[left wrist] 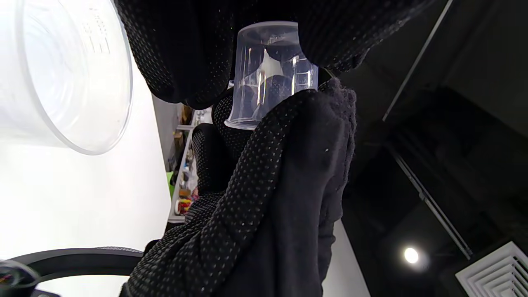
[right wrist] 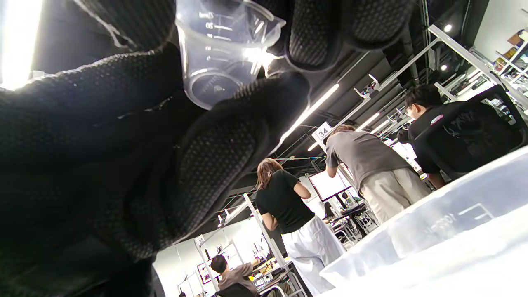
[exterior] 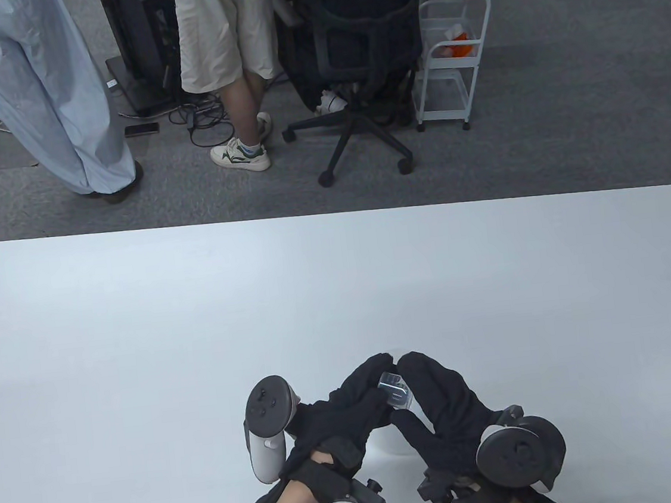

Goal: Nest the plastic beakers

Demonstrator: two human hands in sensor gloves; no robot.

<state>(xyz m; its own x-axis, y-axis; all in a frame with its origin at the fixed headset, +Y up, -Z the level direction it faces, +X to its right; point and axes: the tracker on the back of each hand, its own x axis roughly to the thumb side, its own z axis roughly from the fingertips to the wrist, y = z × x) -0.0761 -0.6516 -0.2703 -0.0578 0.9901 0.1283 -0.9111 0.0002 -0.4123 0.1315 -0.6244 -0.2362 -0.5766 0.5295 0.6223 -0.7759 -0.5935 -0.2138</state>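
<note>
Both gloved hands meet near the front edge of the white table (exterior: 198, 314), right of its middle, raised a little above the top.

Between them is a small clear beaker (exterior: 395, 389). Left hand (exterior: 343, 412) and right hand (exterior: 448, 413) both hold it, fingertips closed around its wall from either side. In the table view only a sliver of the beaker shows between the black fingers, tilted, with printed marks on its side.

The left wrist view gives the small beaker (left wrist: 270, 74) more plainly: flat closed base toward the top of that view, flared rim toward the bottom, long axis running roughly up and down the frame with a slight lean. Gloved fingers (left wrist: 268, 173) press against its wall near the rim.

From the right wrist the small beaker (right wrist: 222, 53) is seen base first, the round bottom facing the camera and the graduated wall receding behind it; a thumb (right wrist: 231, 140) sits against the base edge.

A large clear beaker (left wrist: 70, 74) lies close beside the hands; its rim shows at the left of the left wrist view. Its frosted wall (right wrist: 437, 235) fills the lower right of the right wrist view. Whether it stands upright or lies over, I cannot tell.

Beyond the table: an office chair (exterior: 352, 64) and a white trolley (exterior: 452, 53) on grey carpet.
</note>
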